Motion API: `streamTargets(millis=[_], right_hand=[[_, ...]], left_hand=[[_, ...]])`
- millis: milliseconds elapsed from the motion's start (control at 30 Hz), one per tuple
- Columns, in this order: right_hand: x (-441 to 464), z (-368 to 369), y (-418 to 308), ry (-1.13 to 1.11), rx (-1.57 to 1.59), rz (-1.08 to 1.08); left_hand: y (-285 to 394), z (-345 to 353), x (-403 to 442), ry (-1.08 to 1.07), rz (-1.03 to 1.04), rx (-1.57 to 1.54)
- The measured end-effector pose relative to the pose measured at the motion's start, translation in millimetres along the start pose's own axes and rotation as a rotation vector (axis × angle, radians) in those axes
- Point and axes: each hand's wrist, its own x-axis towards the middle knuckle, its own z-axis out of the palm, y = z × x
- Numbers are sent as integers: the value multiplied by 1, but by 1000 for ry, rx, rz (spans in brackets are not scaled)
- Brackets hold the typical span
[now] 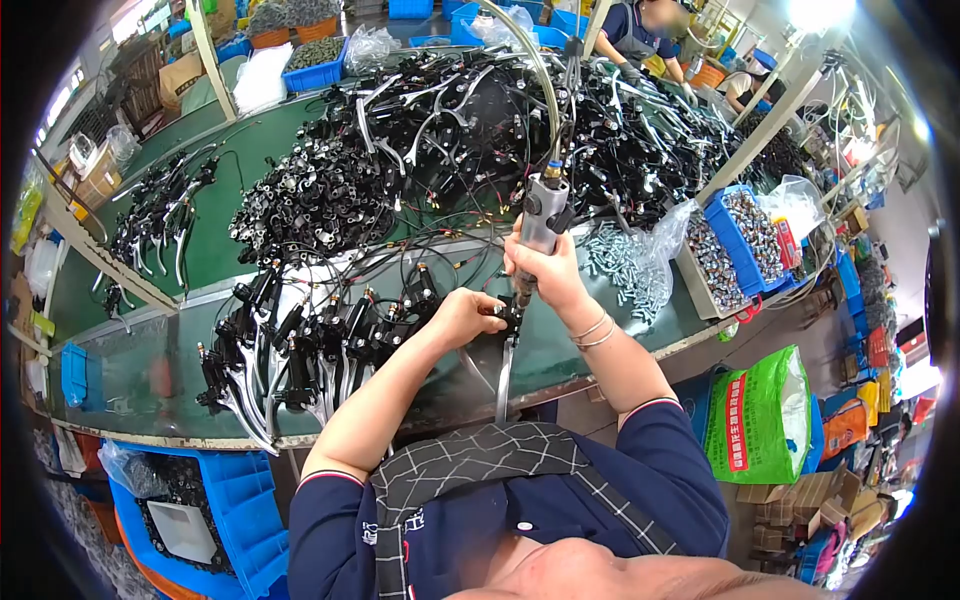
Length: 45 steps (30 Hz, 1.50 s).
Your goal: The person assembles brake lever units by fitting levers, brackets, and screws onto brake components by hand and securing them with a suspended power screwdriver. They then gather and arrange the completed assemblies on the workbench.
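Watching remotely, I have the left hand [468,318] pinching the brake lever [504,380], which points to six o'clock, and the right hand [545,262] grasping the pneumatic screwdriver [541,215] toward twelve; I'd keep it square, pressing evenly.

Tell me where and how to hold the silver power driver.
The silver power driver is probably best gripped around its thick body from the near right, as the right hand does: it stands nearly upright, hose at the top, narrower end down.
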Motion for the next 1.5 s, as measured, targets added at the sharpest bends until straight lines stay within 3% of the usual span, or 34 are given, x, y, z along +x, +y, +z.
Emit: streamTargets(millis=[233,533,800,867,900,933,1000,1067,1100,1133,1200,1233,1300,1333,1400,1467,1500], right_hand=[[4,8,-13,-22,51,-75],[7,20,3,-68,71,-2],[7,27,-4,-78,57,-23],[14,26,-14,-31,-39,-113],[20,22,-12,15,-97,-146],[21,21,-17,75,-279,-225],[11,24,-13,239,-367,-401],[-37,-16,-5,176,-1340,-233],[-60,-11,-4,64,-1353,106],[-88,-11,13,-53,-1410,216],[-126,7,37,-170,-1358,351],[-130,16,41,-143,-1337,325],[-134,37,47,-91,-1285,269],[-128,45,47,-100,-1341,325],[-124,44,63,-44,-1429,222],[-113,22,83,43,-1250,272],[-106,16,85,110,-832,483]], left_hand=[[-2,1,0,5,39,8],[18,3,-11,13,-9,196],[15,5,-16,118,47,124],[17,5,-17,164,61,202],[13,7,-18,306,134,280],[21,-1,-24,286,138,334],[37,-27,-62,511,222,59],[51,-73,-129,784,281,243],[43,-98,-166,931,250,447],[24,-119,-199,1170,251,635],[-18,-145,-265,1329,-146,677],[-48,-152,-294,1308,-357,769],[-96,-150,-326,1240,-553,832],[-88,-145,-327,1106,-721,750],[-101,-137,-323,1152,-601,689],[-90,-137,-310,1143,-579,585],[-80,-140,-305,1145,-651,585]])
